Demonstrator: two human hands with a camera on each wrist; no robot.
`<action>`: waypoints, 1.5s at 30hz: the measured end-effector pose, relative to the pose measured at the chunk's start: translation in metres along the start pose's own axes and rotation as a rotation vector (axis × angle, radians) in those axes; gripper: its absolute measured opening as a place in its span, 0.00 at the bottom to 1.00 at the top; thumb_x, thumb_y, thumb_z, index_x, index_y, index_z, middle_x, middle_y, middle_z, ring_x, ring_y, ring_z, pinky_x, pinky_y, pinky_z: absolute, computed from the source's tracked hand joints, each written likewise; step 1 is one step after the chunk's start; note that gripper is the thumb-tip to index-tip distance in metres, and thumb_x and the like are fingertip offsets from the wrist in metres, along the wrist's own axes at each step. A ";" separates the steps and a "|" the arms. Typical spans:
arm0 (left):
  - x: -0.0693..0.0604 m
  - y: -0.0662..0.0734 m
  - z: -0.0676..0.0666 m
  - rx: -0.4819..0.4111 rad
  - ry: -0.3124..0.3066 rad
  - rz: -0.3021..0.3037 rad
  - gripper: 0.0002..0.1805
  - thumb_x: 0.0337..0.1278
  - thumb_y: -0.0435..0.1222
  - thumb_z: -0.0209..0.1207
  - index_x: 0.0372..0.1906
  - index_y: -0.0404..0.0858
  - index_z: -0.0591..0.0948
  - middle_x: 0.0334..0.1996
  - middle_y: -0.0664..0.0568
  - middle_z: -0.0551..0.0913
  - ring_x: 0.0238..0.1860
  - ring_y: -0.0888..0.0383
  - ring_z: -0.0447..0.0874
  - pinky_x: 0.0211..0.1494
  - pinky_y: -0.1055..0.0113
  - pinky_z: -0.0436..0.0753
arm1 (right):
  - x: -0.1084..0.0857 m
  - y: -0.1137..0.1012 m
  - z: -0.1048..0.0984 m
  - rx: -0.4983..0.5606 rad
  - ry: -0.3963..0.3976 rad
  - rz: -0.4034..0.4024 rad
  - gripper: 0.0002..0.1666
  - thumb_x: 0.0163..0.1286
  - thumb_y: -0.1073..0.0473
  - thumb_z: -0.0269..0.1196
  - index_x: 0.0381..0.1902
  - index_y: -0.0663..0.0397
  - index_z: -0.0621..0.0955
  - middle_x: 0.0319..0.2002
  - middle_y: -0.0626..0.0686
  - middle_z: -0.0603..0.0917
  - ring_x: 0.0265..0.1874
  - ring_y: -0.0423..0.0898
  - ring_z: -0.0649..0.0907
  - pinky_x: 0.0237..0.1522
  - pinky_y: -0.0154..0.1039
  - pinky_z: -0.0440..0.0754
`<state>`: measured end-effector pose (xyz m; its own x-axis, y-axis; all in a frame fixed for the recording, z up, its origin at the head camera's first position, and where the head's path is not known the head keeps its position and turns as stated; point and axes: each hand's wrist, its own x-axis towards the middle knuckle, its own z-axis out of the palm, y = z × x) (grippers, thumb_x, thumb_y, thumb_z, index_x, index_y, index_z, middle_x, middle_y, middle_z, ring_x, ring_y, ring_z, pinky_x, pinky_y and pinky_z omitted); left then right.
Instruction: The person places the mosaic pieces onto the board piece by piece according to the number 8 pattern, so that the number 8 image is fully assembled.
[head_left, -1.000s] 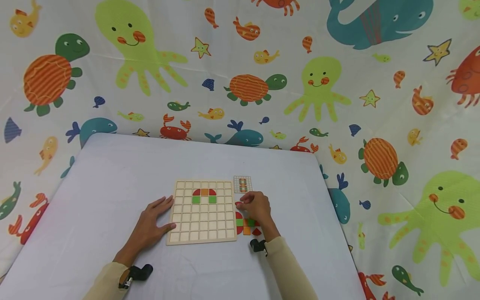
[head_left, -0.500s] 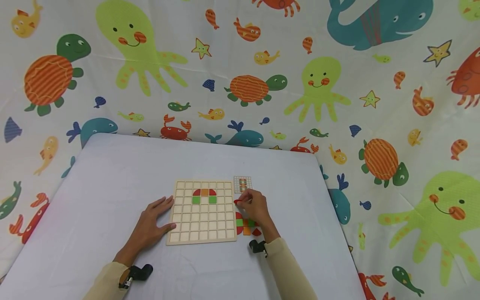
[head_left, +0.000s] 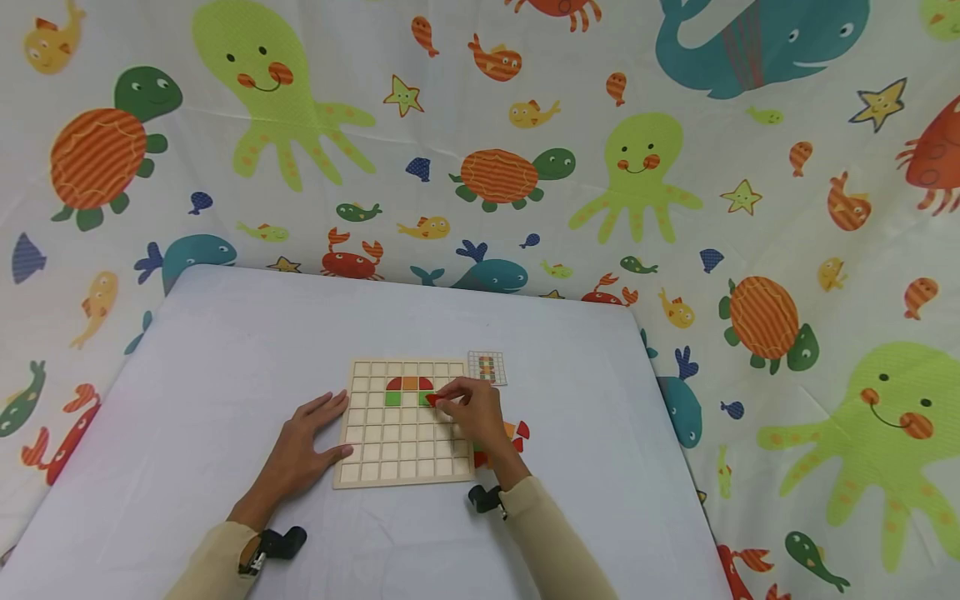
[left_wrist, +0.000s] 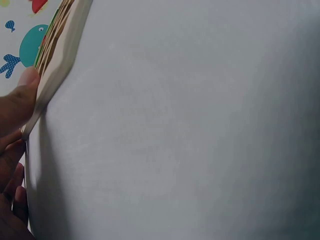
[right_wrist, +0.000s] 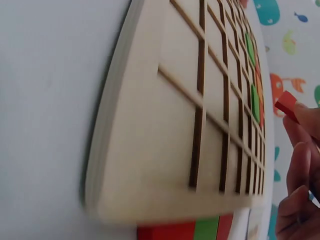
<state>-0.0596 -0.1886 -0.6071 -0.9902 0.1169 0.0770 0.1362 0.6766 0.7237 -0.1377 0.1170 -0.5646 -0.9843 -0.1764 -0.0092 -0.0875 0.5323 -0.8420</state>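
My right hand [head_left: 474,410] pinches a small red tile [head_left: 432,400] between thumb and fingers, over the upper right part of the wooden grid board [head_left: 386,472]. In the right wrist view the red tile [right_wrist: 286,102] shows as a thick block held above the board's surface. Two red rounded tiles flank an orange tile [head_left: 410,383] on the board. Below the red ones sit two green tiles [head_left: 393,399], one cell apart. My left hand [head_left: 303,446] rests against the board's left edge, thumb and fingers spread and touching it.
Loose tiles, among them a red one [head_left: 522,430] and an orange one [head_left: 510,430], lie right of the board, partly hidden by the right hand. A pattern card [head_left: 498,371] lies by the board's upper right corner. A sea-animal cloth hangs behind the white table [head_left: 247,333].
My right hand has moved left with the red tile, from beside the board to above its grid. The left hand stays at the left edge.
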 end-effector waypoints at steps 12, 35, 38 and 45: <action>0.000 0.000 0.000 -0.004 -0.019 -0.016 0.49 0.54 0.39 0.78 0.80 0.38 0.69 0.80 0.36 0.68 0.80 0.30 0.59 0.73 0.24 0.60 | 0.001 -0.021 0.040 -0.020 -0.056 -0.023 0.04 0.64 0.56 0.79 0.36 0.41 0.94 0.36 0.40 0.92 0.25 0.35 0.80 0.27 0.31 0.78; 0.001 -0.001 -0.001 -0.005 -0.017 -0.017 0.48 0.54 0.39 0.78 0.80 0.38 0.69 0.80 0.37 0.69 0.80 0.31 0.59 0.74 0.23 0.61 | -0.001 -0.021 0.054 -0.181 -0.082 -0.054 0.06 0.63 0.57 0.79 0.36 0.38 0.93 0.30 0.40 0.85 0.31 0.35 0.74 0.31 0.30 0.74; 0.001 -0.001 -0.001 -0.006 -0.016 -0.019 0.48 0.54 0.38 0.78 0.79 0.37 0.70 0.80 0.37 0.69 0.81 0.31 0.59 0.74 0.24 0.60 | 0.001 -0.020 0.055 -0.179 -0.080 -0.051 0.05 0.64 0.58 0.78 0.36 0.40 0.93 0.30 0.40 0.85 0.31 0.34 0.74 0.32 0.30 0.74; 0.001 0.002 -0.002 -0.006 -0.021 -0.023 0.48 0.54 0.39 0.78 0.79 0.37 0.70 0.79 0.37 0.69 0.80 0.31 0.59 0.74 0.24 0.61 | 0.003 -0.025 0.060 -0.136 -0.135 -0.006 0.07 0.64 0.59 0.79 0.40 0.44 0.93 0.32 0.40 0.89 0.28 0.29 0.78 0.32 0.28 0.76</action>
<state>-0.0603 -0.1888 -0.6039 -0.9921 0.1164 0.0462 0.1131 0.6747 0.7294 -0.1290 0.0535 -0.5762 -0.9551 -0.2843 -0.0840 -0.1224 0.6363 -0.7617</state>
